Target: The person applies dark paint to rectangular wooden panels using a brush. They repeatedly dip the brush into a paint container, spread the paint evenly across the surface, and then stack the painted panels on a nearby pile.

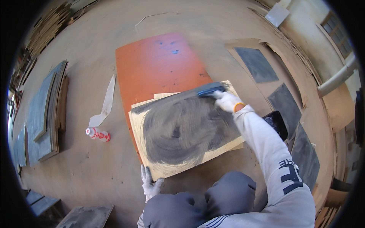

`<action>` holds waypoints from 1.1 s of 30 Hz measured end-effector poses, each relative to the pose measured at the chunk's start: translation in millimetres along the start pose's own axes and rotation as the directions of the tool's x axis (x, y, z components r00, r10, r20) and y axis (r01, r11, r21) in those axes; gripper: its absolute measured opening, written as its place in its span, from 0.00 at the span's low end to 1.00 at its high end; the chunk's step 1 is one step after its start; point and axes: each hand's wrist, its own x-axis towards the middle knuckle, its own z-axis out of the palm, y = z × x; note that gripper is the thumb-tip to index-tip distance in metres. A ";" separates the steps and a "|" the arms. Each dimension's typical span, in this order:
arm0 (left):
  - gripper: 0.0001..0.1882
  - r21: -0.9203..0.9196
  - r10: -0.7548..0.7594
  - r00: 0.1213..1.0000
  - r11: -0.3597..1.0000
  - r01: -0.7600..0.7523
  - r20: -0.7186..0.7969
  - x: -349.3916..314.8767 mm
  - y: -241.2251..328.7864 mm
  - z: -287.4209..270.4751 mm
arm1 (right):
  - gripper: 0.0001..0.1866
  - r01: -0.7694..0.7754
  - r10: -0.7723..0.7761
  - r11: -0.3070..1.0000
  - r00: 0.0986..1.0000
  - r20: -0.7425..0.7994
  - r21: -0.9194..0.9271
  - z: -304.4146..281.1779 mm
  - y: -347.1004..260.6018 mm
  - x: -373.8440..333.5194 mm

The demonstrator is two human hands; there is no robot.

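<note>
My right hand (227,102), in a white glove with a yellow cuff, grips a long blue brush (210,91). The brush lies against the far right part of a pale wooden board (156,167). Dark grey, streaky coating (182,125) covers most of that board and leaves bare wood along the near and left edges. At the board's near left corner is my left hand (151,187), also gloved, its thumb and fingers closed about the corner. Beneath the board, edges of another pale board (164,95) stick out, over a large orange sheet (156,64).
A black tray (276,124) sits beside my right forearm. Several dark panels (258,64) lie on the right. A red and white bottle (98,134) and a pale strip (108,98) are left of the boards. Panel stacks (47,110) lean farther left; a white pipe (338,79) juts in at right.
</note>
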 end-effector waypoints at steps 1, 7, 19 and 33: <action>0.52 0.000 0.018 1.000 1.000 -0.018 0.002 4.8 -1.7 3.5 | 0.29 0.034 -0.034 0.999 0.999 -0.028 0.000 7.2 2.6 -1.0; 0.51 -0.036 -0.025 0.997 0.999 0.028 0.073 7.3 1.6 16.9 | 0.28 -0.003 0.006 1.000 0.994 -0.109 0.028 -42.3 113.5 21.3; 0.51 0.024 -0.025 0.998 0.999 0.023 0.052 4.9 6.4 7.1 | 0.28 0.068 -0.051 0.993 0.986 0.161 -0.101 -41.7 78.1 25.1; 0.51 0.125 0.015 0.999 0.992 -0.019 0.028 5.9 14.1 12.0 | 0.32 -0.058 0.049 0.993 0.994 0.093 0.106 -69.4 100.4 13.6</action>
